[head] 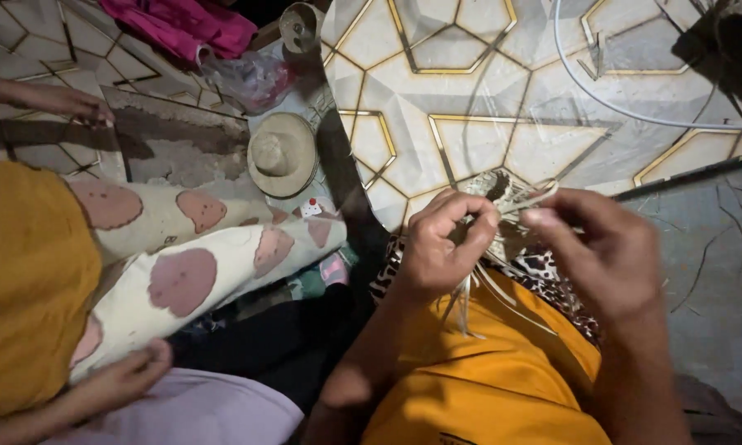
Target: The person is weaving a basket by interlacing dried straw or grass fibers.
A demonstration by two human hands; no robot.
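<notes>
My left hand [441,243] and my right hand [601,251] meet at the centre of the head view over my lap. Between them sits a small woven piece of pale straw [496,188], partly hidden by my fingers. My left fingers pinch its strands, and loose strips [463,301] hang down below that hand over my yellow garment [486,379]. My right thumb and fingers close on a strand at the right side of the weave.
A small woven straw hat [282,153] lies on the floor. Another person in a yellow top and spotted trousers [181,255] sits at left, their hand [128,371] low. Pink cloth [185,25], a plastic bag [251,78] and a white cable [601,95] lie on the patterned tiles.
</notes>
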